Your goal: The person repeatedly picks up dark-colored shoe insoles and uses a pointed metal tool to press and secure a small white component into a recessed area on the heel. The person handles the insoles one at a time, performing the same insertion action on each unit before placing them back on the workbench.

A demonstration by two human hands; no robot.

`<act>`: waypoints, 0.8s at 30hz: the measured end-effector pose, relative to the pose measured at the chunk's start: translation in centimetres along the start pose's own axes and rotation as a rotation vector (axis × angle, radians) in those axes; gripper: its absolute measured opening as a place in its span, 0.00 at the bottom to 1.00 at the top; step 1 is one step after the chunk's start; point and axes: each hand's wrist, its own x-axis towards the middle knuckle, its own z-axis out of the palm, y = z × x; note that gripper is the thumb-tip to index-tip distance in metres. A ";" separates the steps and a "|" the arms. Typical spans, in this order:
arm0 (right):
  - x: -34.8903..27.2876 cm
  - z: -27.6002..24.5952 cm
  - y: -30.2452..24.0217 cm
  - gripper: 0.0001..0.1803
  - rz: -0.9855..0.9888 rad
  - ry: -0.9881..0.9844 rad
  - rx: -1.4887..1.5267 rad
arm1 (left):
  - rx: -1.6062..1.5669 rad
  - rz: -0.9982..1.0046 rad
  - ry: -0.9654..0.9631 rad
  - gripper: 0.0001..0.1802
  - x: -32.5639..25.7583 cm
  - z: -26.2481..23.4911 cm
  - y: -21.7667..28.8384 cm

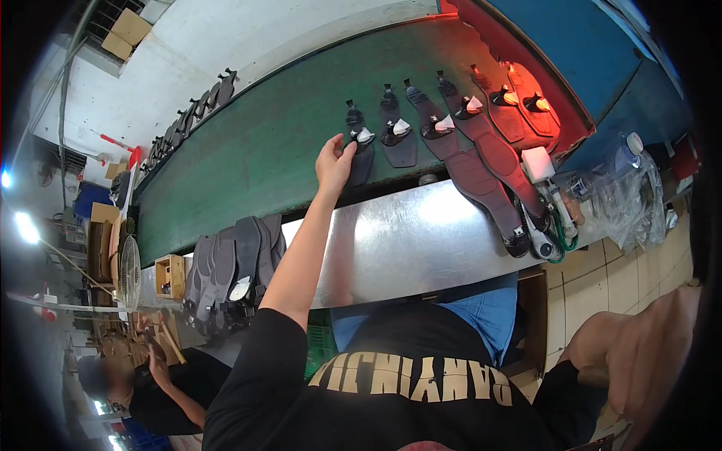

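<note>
At twelve o'clock, on the green conveyor belt [248, 150], lies a square-toed dark sandal [362, 167] with a white wad [365, 136] at its strap. The left hand [335, 164] is at the sandal's left edge, thumb and forefinger slightly parted; whether they pinch the strap I cannot tell. The right hand [653, 353] looms at four o'clock, its grip impossible to make out. More sandals [400, 155] run toward two o'clock; dark soles [218, 259] overlap between eight and nine.

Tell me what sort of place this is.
Likely a footwear workshop: dark sandal pieces lie spaced along a green conveyor-like belt, and a pile of more dark soles sits beside it.
</note>
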 end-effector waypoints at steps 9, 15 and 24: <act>0.3 -0.5 0.6 0.13 0.007 0.042 -0.006 | 0.518 0.098 0.008 0.21 -0.3 1.5 2.0; 0.2 -0.5 0.9 0.12 0.004 0.064 -0.008 | 0.590 0.092 0.058 0.18 -1.8 1.3 3.0; -1.3 -3.3 4.5 0.16 -0.090 0.494 -0.298 | -0.081 0.215 0.166 0.15 -1.5 1.0 0.9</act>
